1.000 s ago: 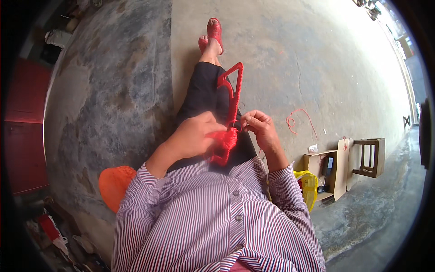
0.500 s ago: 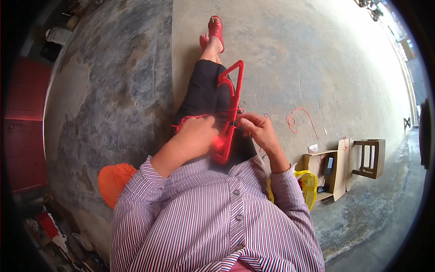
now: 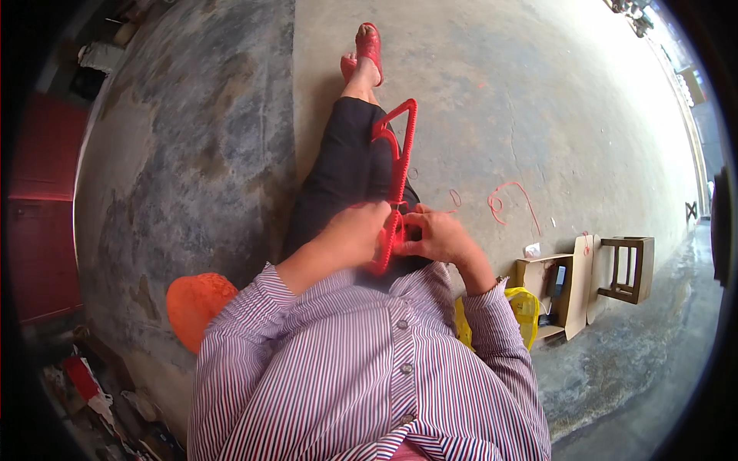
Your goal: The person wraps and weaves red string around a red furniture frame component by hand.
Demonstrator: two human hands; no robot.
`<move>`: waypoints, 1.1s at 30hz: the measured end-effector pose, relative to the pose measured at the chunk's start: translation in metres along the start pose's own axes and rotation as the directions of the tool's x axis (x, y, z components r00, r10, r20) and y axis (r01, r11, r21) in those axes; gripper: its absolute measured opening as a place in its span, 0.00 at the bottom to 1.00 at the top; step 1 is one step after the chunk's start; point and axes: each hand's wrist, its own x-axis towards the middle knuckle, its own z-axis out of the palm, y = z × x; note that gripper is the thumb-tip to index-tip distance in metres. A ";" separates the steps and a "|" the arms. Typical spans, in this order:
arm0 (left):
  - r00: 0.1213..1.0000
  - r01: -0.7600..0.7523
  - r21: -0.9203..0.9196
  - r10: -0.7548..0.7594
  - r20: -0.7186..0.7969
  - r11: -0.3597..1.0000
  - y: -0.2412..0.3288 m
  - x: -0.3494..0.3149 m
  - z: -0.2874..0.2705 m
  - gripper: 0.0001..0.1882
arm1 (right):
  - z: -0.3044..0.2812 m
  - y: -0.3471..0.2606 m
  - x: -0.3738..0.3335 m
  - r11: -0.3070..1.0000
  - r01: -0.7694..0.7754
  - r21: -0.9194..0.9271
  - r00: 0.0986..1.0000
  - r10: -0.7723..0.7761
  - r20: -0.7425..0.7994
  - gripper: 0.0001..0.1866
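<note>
Two bare hands meet at a red frame (image 3: 399,177) above your lap (image 3: 315,203): your left hand (image 3: 350,234) on its left side, your right hand (image 3: 444,237) on its right, neither nearer. Its long axis runs away from your shirt (image 3: 369,346) toward your feet (image 3: 370,54), most of it beyond the grip, a short end on your side. Your right thumb and fingers curl against it with a gap between; your left fingertips are hidden, and whether either hand clamps it, we cannot tell. Well right of the grip, an open box (image 3: 570,303) holds a blue item (image 3: 560,275), the rest too small to name. Beside your right sleeve (image 3: 500,330) sits a yellow bag (image 3: 526,311), its contents unclear. Loose red cord (image 3: 530,207) lies beyond your right hand.
</note>
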 end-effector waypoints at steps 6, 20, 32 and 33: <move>0.979 -0.065 -0.174 0.029 -0.203 0.983 0.002 0.003 0.006 0.17 | 0.010 0.006 -0.009 0.972 0.173 0.157 0.959 -0.130 -0.250 0.21; 0.948 0.184 -0.982 -0.271 0.166 0.042 -0.017 0.034 0.023 0.21 | -0.070 0.058 -0.060 -0.295 0.655 0.696 0.726 -0.010 -0.688 0.32; 0.957 0.194 -0.980 -0.211 0.200 -0.048 -0.013 0.036 0.037 0.20 | -0.014 0.026 -0.040 0.139 0.359 0.923 0.891 0.245 -0.383 0.20; 0.958 0.191 -0.980 -0.208 0.200 -0.062 -0.012 0.037 0.037 0.20 | 0.003 0.020 -0.027 0.170 0.252 0.953 0.942 0.182 -0.282 0.20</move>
